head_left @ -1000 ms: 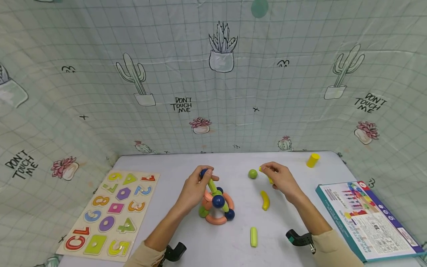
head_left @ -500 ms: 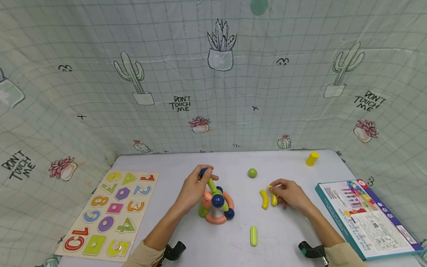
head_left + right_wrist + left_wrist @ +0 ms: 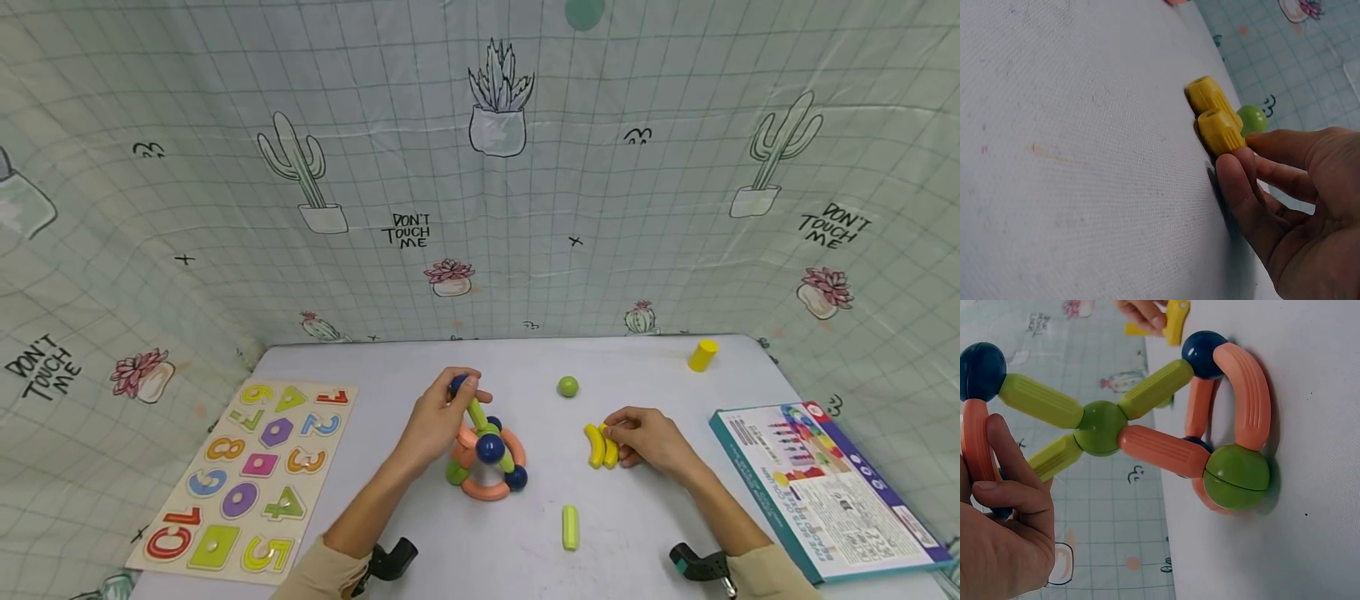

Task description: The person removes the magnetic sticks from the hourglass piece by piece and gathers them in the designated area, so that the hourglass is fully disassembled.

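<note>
My left hand (image 3: 437, 421) grips the top of a construction of ribbed sticks and balls (image 3: 1102, 428), around an orange curved stick (image 3: 979, 440) beside a blue ball (image 3: 982, 370). Below, lime sticks meet at a green ball, and a ring of orange curved sticks rests on the table. To the right, my right hand (image 3: 651, 440) pinches a yellow curved stick (image 3: 1219, 132) between thumb and fingers. That piece lies on the table alongside a second yellow curved stick (image 3: 595, 446), both pointing the same way.
A green ball (image 3: 567, 387) lies behind the yellow sticks, and a light-green straight stick (image 3: 571, 528) in front. At the back right stands a yellow cylinder (image 3: 702, 356). A number-and-shape puzzle board (image 3: 247, 479) lies left, a flat printed box (image 3: 832, 492) right.
My right hand has brought the yellow curved stick from near the green ball toward me, down to the table, then left against the other yellow stick. The left hand keeps its hold.
</note>
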The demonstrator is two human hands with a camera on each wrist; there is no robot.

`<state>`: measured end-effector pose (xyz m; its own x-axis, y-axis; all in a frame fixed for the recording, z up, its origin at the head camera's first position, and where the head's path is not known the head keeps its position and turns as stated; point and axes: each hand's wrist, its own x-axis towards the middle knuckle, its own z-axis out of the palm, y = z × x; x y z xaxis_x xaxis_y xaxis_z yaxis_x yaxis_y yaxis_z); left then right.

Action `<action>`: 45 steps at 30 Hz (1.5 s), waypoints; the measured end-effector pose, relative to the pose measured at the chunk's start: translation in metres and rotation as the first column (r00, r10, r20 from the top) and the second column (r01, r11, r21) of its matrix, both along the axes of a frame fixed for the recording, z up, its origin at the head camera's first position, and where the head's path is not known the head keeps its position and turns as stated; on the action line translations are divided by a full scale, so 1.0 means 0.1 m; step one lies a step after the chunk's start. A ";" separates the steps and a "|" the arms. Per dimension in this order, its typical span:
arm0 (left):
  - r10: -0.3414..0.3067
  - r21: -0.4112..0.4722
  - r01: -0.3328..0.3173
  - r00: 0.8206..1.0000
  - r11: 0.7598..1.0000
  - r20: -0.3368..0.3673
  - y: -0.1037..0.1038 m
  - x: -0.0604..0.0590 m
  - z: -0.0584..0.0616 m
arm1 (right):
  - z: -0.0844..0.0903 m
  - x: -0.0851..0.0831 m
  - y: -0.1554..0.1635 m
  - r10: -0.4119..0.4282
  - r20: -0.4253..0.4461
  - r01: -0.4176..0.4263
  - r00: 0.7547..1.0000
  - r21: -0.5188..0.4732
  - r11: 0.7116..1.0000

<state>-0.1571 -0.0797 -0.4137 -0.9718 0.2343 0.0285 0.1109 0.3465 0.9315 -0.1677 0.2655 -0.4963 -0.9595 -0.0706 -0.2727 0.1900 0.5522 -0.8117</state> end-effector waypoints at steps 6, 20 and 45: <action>-0.009 0.002 0.009 1.000 1.000 0.002 -0.01 0.00 0.01 | 0.00 -0.01 -0.01 0.022 -0.002 -0.022 1.000 -0.008 1.000; -0.028 0.009 0.028 1.000 1.000 0.011 -0.02 0.00 0.00 | 0.00 0.00 -0.02 0.053 -0.020 -0.054 0.998 -0.053 0.997; -0.272 0.084 0.261 0.949 0.962 0.160 -0.12 -0.30 0.03 | 0.71 -0.20 -1.16 0.302 -0.361 -0.398 0.882 -0.229 0.888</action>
